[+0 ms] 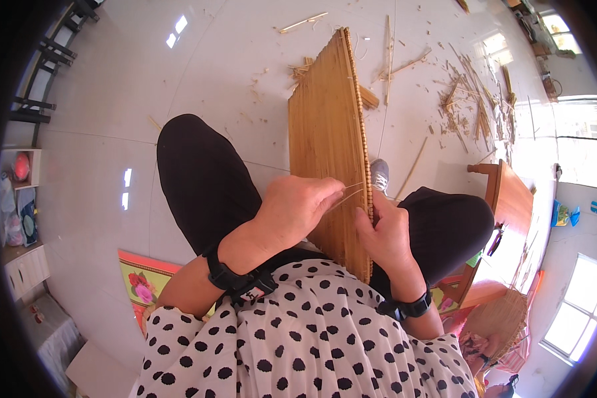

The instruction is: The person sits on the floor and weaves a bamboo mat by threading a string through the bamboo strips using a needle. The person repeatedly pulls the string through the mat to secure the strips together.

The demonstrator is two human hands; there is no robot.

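A stiff panel of plant stalks laid side by side (323, 134) stands tilted between my knees. Its right edge shows a row of cut stalk ends; the upper left end is stepped and uneven. My left hand (303, 206) is in front of the panel's broad face, with thumb and fingers pinched on thin thread (353, 186). Two strands of it run to the right edge. My right hand (387, 226) grips that edge, thumb near the stalk ends. Some of its fingers are hidden behind the panel.
Loose stalks and scraps (470, 102) litter the tiled floor at the upper right. A low wooden table (512, 194) stands right of my knee, with a woven basket (497, 318) below it. A flowered mat (144, 286) lies at left, and shelves (27, 199) line the left wall.
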